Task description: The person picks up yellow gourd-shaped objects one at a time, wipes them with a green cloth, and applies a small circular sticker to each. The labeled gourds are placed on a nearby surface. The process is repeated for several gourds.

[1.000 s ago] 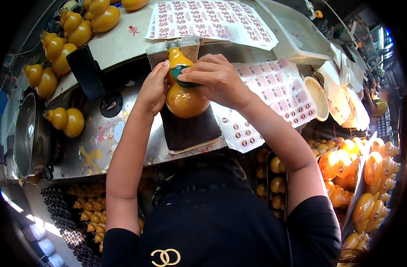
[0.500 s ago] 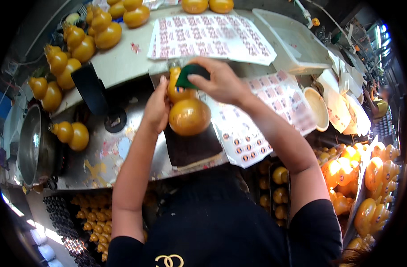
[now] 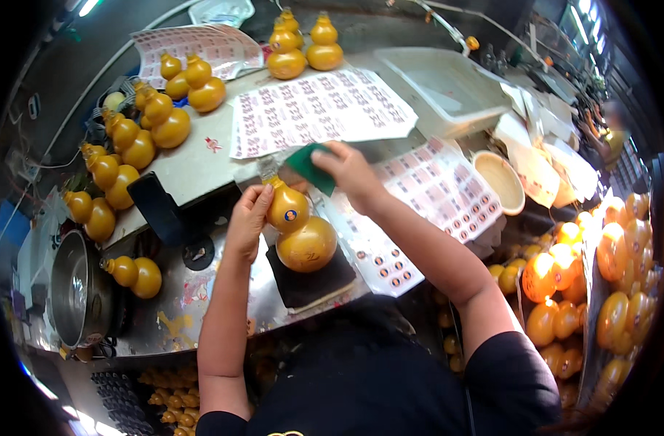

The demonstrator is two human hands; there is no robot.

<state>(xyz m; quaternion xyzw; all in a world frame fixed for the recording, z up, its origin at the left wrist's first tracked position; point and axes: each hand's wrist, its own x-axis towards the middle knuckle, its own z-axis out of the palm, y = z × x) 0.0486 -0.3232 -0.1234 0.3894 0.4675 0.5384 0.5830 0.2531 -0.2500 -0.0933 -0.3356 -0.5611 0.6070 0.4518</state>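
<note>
A yellow, bottle-shaped gourd (image 3: 306, 245) with two bulbs lies tilted on a dark pad (image 3: 292, 288) at the bench's front edge. My left hand (image 3: 248, 221) is closed round the side of its neck and upper bulb. A small round dark-blue and orange sticker (image 3: 290, 215) shows on the upper bulb, and faint marks show on the lower one. In my right hand (image 3: 351, 176), pinched between thumb and fingers, is a flat green flexible piece (image 3: 311, 168), just apart from the gourd's neck. Sticker sheets (image 3: 441, 189) lie beneath my right forearm.
More gourds (image 3: 172, 127) line the left and back. Beyond my hands lies a printed sheet (image 3: 317, 109), with a clear plastic tub (image 3: 455, 91) to its right. A phone on a stand (image 3: 157, 211), a metal pan (image 3: 77, 291) and a pale round bowl (image 3: 500, 183) are nearby. Crated gourds (image 3: 557, 320) stand right.
My right hand has lifted the green piece off the gourd, uncovering the upper bulb and its sticker. The gourd now leans with its neck to the upper left. My view has shifted.
</note>
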